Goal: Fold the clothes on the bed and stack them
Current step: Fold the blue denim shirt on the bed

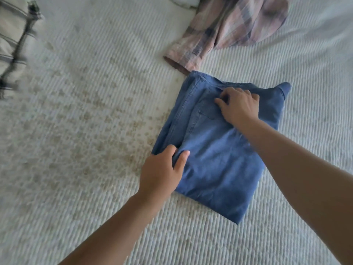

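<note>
Head view: folded blue denim garment (215, 150) on white ribbed bedspread (76, 131); left hand (162, 173) pinching near-left edge; right hand (238, 106), fingers curled, gripping far fold; crumpled pink plaid shirt (229, 25) just beyond.

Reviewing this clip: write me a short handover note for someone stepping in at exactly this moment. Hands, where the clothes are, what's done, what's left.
Left hand: grips the near-left edge of the folded blue denim garment, thumb on top, fingers tucked at the edge.
Right hand: rests on the garment's far part, fingers curled into the fabric near the waistband.
Denim garment: folded into a compact rectangle on the white bedspread.
Plaid shirt: unfolded, crumpled beyond the denim; one cuff nearly reaches it.
Striped cloth: far left, blurred; cannot tell its state.
Done: denim folded.
Left: fold the plaid shirt, then stack the pieces.
</note>
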